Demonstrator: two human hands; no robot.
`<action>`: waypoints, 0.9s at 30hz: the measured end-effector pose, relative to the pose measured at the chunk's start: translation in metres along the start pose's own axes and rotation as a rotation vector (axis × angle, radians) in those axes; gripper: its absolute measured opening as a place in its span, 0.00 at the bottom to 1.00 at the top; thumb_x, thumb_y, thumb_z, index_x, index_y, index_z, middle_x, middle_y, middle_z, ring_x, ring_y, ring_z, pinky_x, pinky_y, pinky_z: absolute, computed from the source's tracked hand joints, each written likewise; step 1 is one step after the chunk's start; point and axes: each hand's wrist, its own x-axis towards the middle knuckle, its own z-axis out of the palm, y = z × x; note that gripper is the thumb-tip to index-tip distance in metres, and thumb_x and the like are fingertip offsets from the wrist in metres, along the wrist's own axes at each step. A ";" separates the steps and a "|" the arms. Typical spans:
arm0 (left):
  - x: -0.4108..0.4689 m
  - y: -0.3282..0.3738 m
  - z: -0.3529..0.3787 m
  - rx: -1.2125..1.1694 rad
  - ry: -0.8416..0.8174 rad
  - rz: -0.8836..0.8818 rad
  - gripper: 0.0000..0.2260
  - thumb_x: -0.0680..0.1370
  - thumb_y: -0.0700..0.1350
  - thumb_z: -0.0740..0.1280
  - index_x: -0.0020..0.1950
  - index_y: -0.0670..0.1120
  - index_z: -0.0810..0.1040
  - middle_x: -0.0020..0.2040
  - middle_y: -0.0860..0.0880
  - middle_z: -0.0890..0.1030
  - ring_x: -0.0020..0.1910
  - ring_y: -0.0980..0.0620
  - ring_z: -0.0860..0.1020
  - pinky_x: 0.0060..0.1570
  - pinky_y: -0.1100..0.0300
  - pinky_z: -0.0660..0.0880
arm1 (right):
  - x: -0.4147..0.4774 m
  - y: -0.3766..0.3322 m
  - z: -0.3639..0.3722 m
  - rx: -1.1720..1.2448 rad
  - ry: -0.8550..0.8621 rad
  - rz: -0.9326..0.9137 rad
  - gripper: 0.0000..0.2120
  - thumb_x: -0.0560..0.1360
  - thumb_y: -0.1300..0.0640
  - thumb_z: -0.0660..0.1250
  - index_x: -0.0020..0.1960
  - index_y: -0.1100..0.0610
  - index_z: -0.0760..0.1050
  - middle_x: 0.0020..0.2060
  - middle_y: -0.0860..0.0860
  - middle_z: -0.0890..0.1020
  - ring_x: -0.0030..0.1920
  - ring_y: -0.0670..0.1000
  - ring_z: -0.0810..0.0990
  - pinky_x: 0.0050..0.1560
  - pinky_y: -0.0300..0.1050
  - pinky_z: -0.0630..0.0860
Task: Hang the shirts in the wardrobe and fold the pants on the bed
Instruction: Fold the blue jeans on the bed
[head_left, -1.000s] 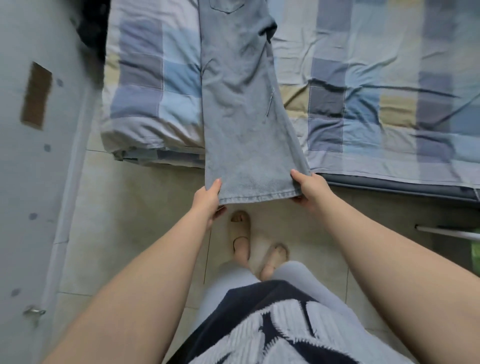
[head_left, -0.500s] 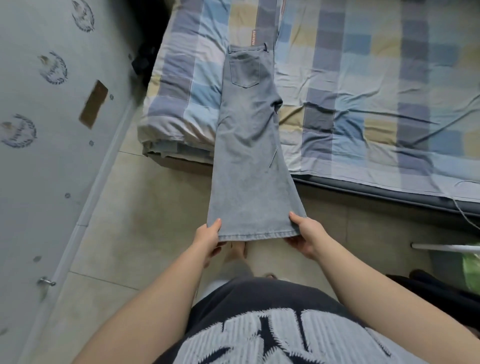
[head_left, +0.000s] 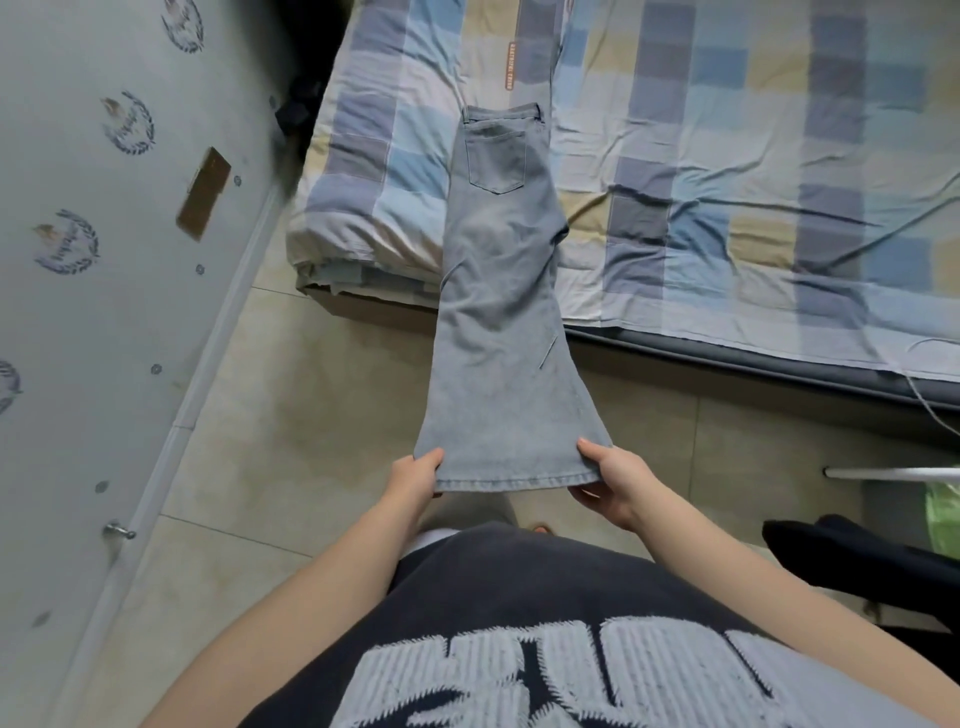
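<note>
Pants (head_left: 498, 322), denim: judged limp yet weighty, not slippery; waist on bed (head_left: 727, 218), hem corners pinched by fingers (head_left: 432, 457) of left hand (head_left: 413, 477) and right hand (head_left: 615, 480), the sound hold

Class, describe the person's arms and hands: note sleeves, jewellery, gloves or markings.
Both forearms are bare; no sleeves reach them. The left hand and right hand wear no gloves, and no rings, watch or bracelets show. The T-shirt is dark grey with pale, fuzzy lettering.

Pale grey-blue denim pants (head_left: 498, 322); bed (head_left: 727, 171) checked blue, grey, cream; beige tiled floor (head_left: 291, 415); black shirt (head_left: 545, 623), grey lettering.
</note>
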 end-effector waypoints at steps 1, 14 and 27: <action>0.002 0.011 0.002 -0.027 -0.006 -0.002 0.07 0.81 0.48 0.66 0.52 0.44 0.78 0.41 0.48 0.79 0.37 0.50 0.78 0.19 0.68 0.66 | 0.000 -0.010 0.004 0.009 0.002 -0.006 0.06 0.79 0.58 0.69 0.54 0.58 0.76 0.42 0.55 0.85 0.44 0.54 0.83 0.40 0.48 0.79; 0.104 0.267 0.018 -0.353 -0.073 0.024 0.07 0.79 0.51 0.67 0.50 0.48 0.79 0.41 0.49 0.81 0.36 0.51 0.79 0.31 0.62 0.71 | 0.058 -0.255 0.114 0.180 -0.006 -0.070 0.08 0.82 0.56 0.64 0.46 0.58 0.75 0.38 0.55 0.79 0.39 0.52 0.78 0.36 0.47 0.77; 0.242 0.530 0.028 -0.363 -0.111 -0.016 0.06 0.79 0.49 0.68 0.51 0.47 0.78 0.42 0.48 0.80 0.35 0.53 0.79 0.22 0.67 0.72 | 0.138 -0.493 0.228 0.070 0.137 -0.099 0.06 0.80 0.54 0.66 0.44 0.53 0.76 0.38 0.51 0.79 0.38 0.50 0.78 0.50 0.50 0.76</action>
